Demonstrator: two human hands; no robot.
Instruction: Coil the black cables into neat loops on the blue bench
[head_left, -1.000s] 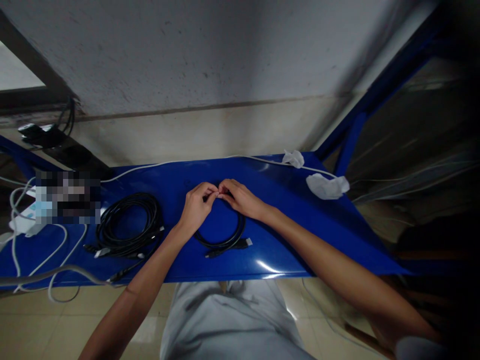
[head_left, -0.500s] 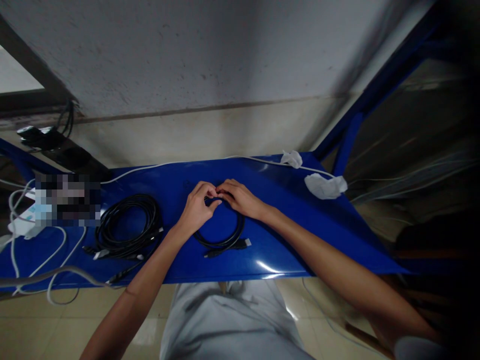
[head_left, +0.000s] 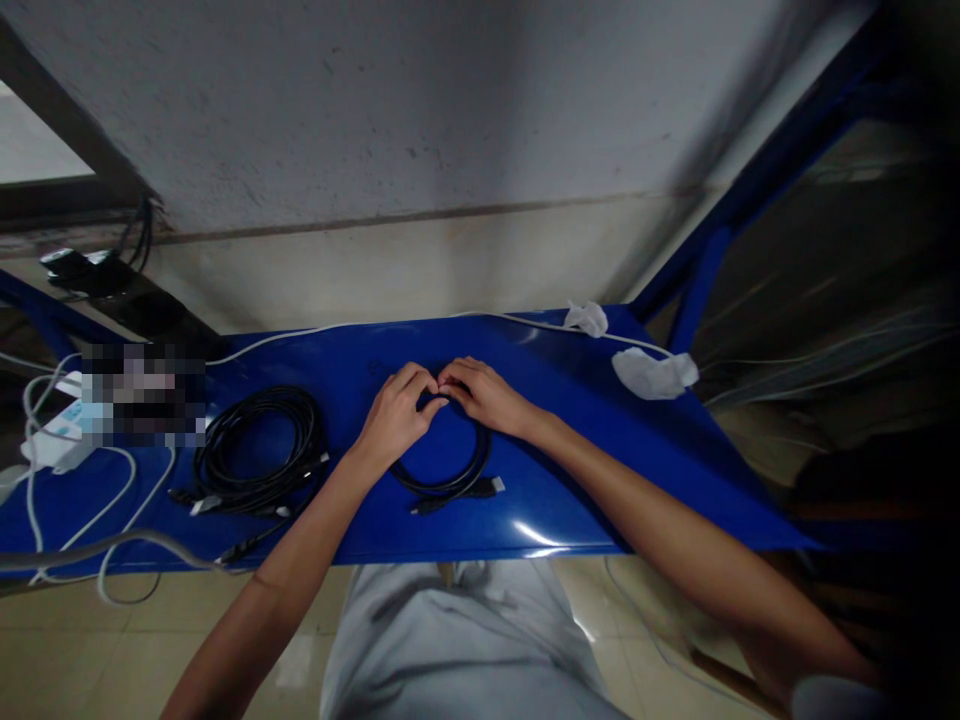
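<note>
A thin black cable [head_left: 439, 491] lies in a small coil on the blue table. Its plugs, one with a pale metal end [head_left: 496, 485], rest on the near side of the loop. At the far side of this coil, my left hand [head_left: 399, 408] is closed in a pinch on the cable. My right hand [head_left: 486, 396] pinches the same spot from the right, its fingertips meeting those of the left. Fingers cover that part of the coil, so any small piece between them is hidden.
Left of my hands lies a bigger bundle of black cables [head_left: 259, 440] with several plugs. A white power strip [head_left: 64, 440] and loose white cords sit at the far left. Crumpled white wrappers [head_left: 652, 373] lie at the right, and a wall [head_left: 450, 260] stands behind the blue table [head_left: 585, 470].
My fingertips have closed nearer to each other at the far side of the coil. The coil and its plugs stay about where they were; the view has shifted slightly.
</note>
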